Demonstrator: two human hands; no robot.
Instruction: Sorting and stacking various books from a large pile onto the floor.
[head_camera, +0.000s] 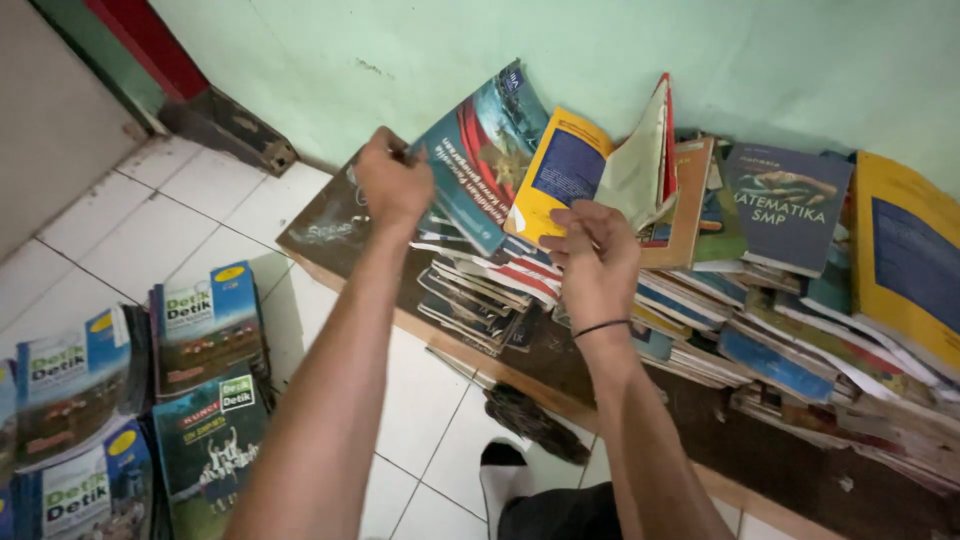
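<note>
My left hand (392, 186) grips the left edge of a teal and red paperback (480, 150), tilting it up off a pile of books. My right hand (597, 262), with a black band on the wrist, pinches the lower edge of a yellow and blue book (565, 170) that stands half lifted beside it. Both books lean toward the pale green wall (420, 50). Beneath them lies a slumped stack of thin books with red and white striped covers (520, 275).
More books lean along the wall on a low wooden board (330, 225), among them a dark blue one (790, 200) and a yellow one (905, 255). Piles of blue and green workbooks (205, 325) sit on the white tiled floor (130, 230) at left. A dark rag (530, 420) lies near my foot.
</note>
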